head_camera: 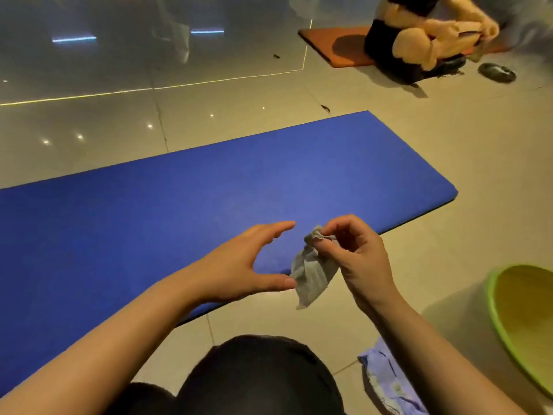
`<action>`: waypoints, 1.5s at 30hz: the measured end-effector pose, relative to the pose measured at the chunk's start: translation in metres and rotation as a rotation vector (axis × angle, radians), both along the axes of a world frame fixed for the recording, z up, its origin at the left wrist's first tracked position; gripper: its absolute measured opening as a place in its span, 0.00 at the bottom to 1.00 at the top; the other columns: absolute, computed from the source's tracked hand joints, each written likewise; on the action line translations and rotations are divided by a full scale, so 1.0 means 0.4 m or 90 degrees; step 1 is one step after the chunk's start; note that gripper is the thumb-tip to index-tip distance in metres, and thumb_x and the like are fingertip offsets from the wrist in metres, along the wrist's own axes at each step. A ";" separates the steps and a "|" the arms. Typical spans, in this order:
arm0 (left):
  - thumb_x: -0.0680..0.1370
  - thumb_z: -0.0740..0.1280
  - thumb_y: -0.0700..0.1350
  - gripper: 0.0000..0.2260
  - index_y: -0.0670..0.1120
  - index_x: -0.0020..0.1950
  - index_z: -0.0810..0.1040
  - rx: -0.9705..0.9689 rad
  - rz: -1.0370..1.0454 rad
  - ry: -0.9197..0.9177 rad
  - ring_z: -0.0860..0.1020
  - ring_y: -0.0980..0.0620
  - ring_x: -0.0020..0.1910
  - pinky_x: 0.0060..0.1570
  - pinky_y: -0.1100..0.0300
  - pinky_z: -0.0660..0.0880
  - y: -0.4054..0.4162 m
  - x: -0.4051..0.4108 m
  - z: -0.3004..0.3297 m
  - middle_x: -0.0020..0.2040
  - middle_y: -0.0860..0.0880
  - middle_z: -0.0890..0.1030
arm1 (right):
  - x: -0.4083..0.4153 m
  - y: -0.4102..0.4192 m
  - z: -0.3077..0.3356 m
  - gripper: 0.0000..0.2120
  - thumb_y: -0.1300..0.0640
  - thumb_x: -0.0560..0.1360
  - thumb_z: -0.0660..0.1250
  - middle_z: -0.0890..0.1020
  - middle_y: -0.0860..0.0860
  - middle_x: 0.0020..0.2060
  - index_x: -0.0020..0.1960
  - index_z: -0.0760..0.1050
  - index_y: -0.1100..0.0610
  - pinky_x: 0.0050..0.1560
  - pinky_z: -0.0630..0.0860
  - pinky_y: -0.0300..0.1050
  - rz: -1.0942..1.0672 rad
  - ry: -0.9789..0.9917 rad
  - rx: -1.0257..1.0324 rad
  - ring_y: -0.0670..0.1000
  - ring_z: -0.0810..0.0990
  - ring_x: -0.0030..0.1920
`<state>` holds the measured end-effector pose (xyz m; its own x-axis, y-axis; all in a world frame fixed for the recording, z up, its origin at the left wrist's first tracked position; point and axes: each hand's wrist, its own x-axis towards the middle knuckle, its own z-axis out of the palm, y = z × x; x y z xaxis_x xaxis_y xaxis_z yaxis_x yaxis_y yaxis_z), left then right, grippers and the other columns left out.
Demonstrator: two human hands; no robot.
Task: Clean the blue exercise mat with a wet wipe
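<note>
The right hand (357, 256), right of centre in the lower half of the frame, pinches the top of a crumpled grey wipe (312, 272) between thumb and curled fingers, so the wipe hangs down below the fingertips. The left hand (248, 265), just left of it, is spread, fingers straight and thumb stretched out; the thumb tip touches or nearly touches the wipe's lower edge. Both hands hover over the near edge of the blue mat (179, 211), which lies flat on the tiled floor (449, 145) and runs from the left edge of the frame toward the upper right. A green basin (508, 322) sits at the lower right edge, with a pale blue cloth (389, 381) on the floor beside it. In the upper right, an orange mat (335, 46) lies under another person (419, 40).
</note>
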<state>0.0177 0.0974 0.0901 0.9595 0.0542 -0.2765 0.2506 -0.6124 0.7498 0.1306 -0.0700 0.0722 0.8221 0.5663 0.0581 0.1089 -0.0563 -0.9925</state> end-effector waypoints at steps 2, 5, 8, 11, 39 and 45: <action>0.66 0.69 0.65 0.41 0.69 0.74 0.51 -0.037 -0.010 -0.020 0.63 0.63 0.72 0.69 0.60 0.64 -0.098 0.062 0.049 0.74 0.63 0.62 | 0.008 -0.079 0.043 0.08 0.61 0.69 0.75 0.81 0.49 0.36 0.38 0.79 0.49 0.43 0.78 0.42 -0.028 0.010 0.041 0.53 0.80 0.40; 0.69 0.72 0.61 0.39 0.71 0.71 0.50 -0.050 -0.056 0.004 0.74 0.59 0.64 0.64 0.59 0.72 -0.221 0.140 0.106 0.67 0.58 0.73 | 0.049 -0.195 0.102 0.10 0.62 0.68 0.75 0.81 0.48 0.35 0.37 0.80 0.47 0.43 0.77 0.42 -0.101 0.000 0.088 0.51 0.79 0.40; 0.66 0.70 0.63 0.43 0.69 0.74 0.47 -0.055 -0.027 0.011 0.79 0.59 0.55 0.56 0.63 0.75 -0.288 0.192 0.155 0.60 0.58 0.76 | 0.098 -0.291 0.147 0.11 0.62 0.69 0.75 0.80 0.48 0.34 0.36 0.79 0.47 0.42 0.76 0.44 -0.187 0.011 0.146 0.53 0.78 0.40; 0.64 0.70 0.64 0.45 0.68 0.75 0.47 -0.100 -0.048 0.016 0.77 0.58 0.57 0.50 0.71 0.74 -0.394 0.237 0.191 0.62 0.57 0.72 | 0.127 -0.351 0.169 0.12 0.65 0.70 0.74 0.77 0.47 0.31 0.36 0.75 0.52 0.38 0.75 0.40 -0.241 0.007 0.174 0.50 0.76 0.35; 0.82 0.61 0.53 0.35 0.58 0.79 0.39 0.402 -0.510 0.028 0.29 0.50 0.73 0.75 0.43 0.42 -0.844 0.342 -0.175 0.75 0.53 0.28 | 0.480 -0.889 -0.238 0.20 0.67 0.80 0.54 0.73 0.56 0.64 0.66 0.74 0.54 0.49 0.74 0.49 -0.098 0.312 -0.674 0.57 0.73 0.61; 0.82 0.61 0.50 0.29 0.56 0.79 0.50 0.388 -0.457 -0.007 0.36 0.48 0.78 0.73 0.41 0.37 -0.838 0.350 -0.161 0.80 0.51 0.42 | 0.453 -0.930 -0.203 0.08 0.62 0.81 0.61 0.79 0.52 0.52 0.56 0.77 0.55 0.36 0.70 0.39 -0.176 0.273 -0.523 0.51 0.78 0.49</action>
<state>0.1579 -0.2377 0.0258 0.8219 -0.4193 -0.3856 -0.3444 -0.9050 0.2499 0.3119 -0.4418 -0.0089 0.7912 0.0793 -0.6064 -0.3753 -0.7200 -0.5837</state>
